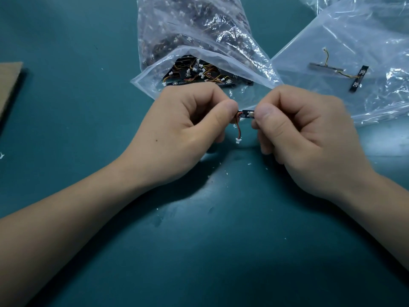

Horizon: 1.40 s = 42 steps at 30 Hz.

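Head view: left hand (190, 127) and right hand (296, 129) pinch opposite ends of small board (246, 114), held above mat (88, 107) near bag (199, 63) mouth; wire (238, 131) dangles free, likely steadied for plugging; finished boards (354, 76) lie on far-right bag (345, 41)

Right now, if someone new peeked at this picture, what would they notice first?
First, the two hands in the middle: the left hand and right hand pinch a tiny black board between them, with a red wire dangling below. Behind them, an open clear bag holds many more such boards on the teal table.
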Available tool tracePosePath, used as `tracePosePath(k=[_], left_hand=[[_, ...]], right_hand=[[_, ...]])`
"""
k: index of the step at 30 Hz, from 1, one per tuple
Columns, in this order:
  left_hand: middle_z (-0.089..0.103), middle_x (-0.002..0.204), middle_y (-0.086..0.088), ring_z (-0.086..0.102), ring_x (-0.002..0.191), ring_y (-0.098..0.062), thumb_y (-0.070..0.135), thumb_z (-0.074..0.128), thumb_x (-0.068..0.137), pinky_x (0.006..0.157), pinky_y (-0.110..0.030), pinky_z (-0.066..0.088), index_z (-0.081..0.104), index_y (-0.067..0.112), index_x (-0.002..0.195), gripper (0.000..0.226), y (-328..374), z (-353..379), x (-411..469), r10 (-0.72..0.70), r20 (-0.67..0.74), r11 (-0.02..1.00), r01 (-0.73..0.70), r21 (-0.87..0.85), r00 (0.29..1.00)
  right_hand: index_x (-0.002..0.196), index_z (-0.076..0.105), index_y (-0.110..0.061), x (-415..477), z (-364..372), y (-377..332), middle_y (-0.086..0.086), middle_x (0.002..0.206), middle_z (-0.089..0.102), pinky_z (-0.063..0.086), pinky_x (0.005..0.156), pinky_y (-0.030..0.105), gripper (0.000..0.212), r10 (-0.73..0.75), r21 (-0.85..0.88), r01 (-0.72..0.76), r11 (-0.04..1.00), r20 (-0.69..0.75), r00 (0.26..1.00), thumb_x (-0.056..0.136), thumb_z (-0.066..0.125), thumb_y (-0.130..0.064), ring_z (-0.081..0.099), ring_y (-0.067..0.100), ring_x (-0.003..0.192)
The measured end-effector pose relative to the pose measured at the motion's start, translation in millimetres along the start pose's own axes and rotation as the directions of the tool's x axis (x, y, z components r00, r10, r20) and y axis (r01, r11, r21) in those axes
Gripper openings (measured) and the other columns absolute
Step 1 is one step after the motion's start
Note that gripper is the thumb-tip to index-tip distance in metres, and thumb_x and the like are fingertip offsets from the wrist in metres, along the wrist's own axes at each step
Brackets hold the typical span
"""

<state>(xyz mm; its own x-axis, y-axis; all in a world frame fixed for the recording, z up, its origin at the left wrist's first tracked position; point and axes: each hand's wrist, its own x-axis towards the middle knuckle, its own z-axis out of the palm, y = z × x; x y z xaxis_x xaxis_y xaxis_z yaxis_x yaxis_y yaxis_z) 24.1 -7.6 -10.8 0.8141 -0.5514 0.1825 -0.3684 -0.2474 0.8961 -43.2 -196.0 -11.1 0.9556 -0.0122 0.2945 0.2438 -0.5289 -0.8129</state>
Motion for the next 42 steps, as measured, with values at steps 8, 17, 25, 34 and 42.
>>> tracePosePath(k=[8, 17, 25, 34, 42], left_hand=[[0.063, 0.063, -0.004, 0.055, 0.055, -0.009, 0.018, 0.056, 0.101, 0.054, -0.027, 0.045, 0.068, 0.020, 0.083, 0.022, 3.3, -0.3, -2.2, 0.003, 0.021, 1.000, -0.002, -0.021, 1.000], [0.061, 0.060, 0.000, 0.055, 0.055, -0.015, 0.016, 0.057, 0.097, 0.055, -0.029, 0.045, 0.066, 0.016, 0.079, 0.020, 3.7, -0.1, -2.6, -0.008, 0.022, 1.000, 0.008, 0.006, 1.000], [0.059, 0.060, -0.002, 0.053, 0.055, -0.021, 0.017, 0.056, 0.096, 0.055, -0.035, 0.045, 0.061, 0.013, 0.077, 0.020, 1.2, -1.8, 0.2, 0.005, -0.020, 1.000, -0.005, 0.010, 1.000], [0.056, 0.059, -0.003, 0.048, 0.052, -0.012, 0.017, 0.058, 0.099, 0.054, -0.021, 0.038, 0.063, 0.011, 0.083, 0.018, 1.4, -4.2, -0.9, 0.056, 0.056, 0.998, -0.058, 0.033, 0.997], [0.055, 0.058, -0.010, 0.045, 0.051, -0.018, 0.015, 0.059, 0.097, 0.051, -0.025, 0.035, 0.061, 0.009, 0.080, 0.018, 2.7, -2.8, -1.9, 0.059, 0.034, 0.998, -0.060, 0.024, 0.998]], right_hand=[[0.072, 0.056, -0.025, 3.4, 0.9, 1.5, 0.010, 0.058, 0.058, 0.039, 0.047, 0.035, 0.025, 0.058, 0.002, -0.058, 0.998, -0.066, 0.996, 0.097, 0.058, -0.026, 0.048, 0.022, 0.048], [0.074, 0.057, -0.024, 1.3, 0.2, -0.2, 0.002, 0.062, 0.062, 0.039, 0.051, 0.022, 0.027, 0.027, -0.023, -0.027, 0.999, -0.024, 0.999, 0.101, 0.056, -0.029, 0.054, 0.016, 0.050], [0.079, 0.060, -0.024, 2.9, 1.7, 0.9, 0.003, 0.061, 0.061, 0.042, 0.052, 0.031, 0.025, 0.005, -0.087, -0.007, 0.996, -0.025, 1.000, 0.102, 0.060, -0.031, 0.054, 0.021, 0.053], [0.082, 0.062, -0.019, -0.6, 2.0, 2.2, -0.005, 0.057, 0.058, 0.041, 0.053, 0.026, 0.017, -0.084, -0.144, 0.085, 0.986, 0.013, 0.996, 0.099, 0.059, -0.023, 0.054, 0.016, 0.054], [0.085, 0.066, -0.020, 2.0, -0.6, 3.4, -0.002, 0.063, 0.066, 0.041, 0.053, 0.021, 0.018, 0.001, 0.038, -0.005, 0.999, 0.085, 0.996, 0.098, 0.055, -0.028, 0.056, 0.014, 0.051]])
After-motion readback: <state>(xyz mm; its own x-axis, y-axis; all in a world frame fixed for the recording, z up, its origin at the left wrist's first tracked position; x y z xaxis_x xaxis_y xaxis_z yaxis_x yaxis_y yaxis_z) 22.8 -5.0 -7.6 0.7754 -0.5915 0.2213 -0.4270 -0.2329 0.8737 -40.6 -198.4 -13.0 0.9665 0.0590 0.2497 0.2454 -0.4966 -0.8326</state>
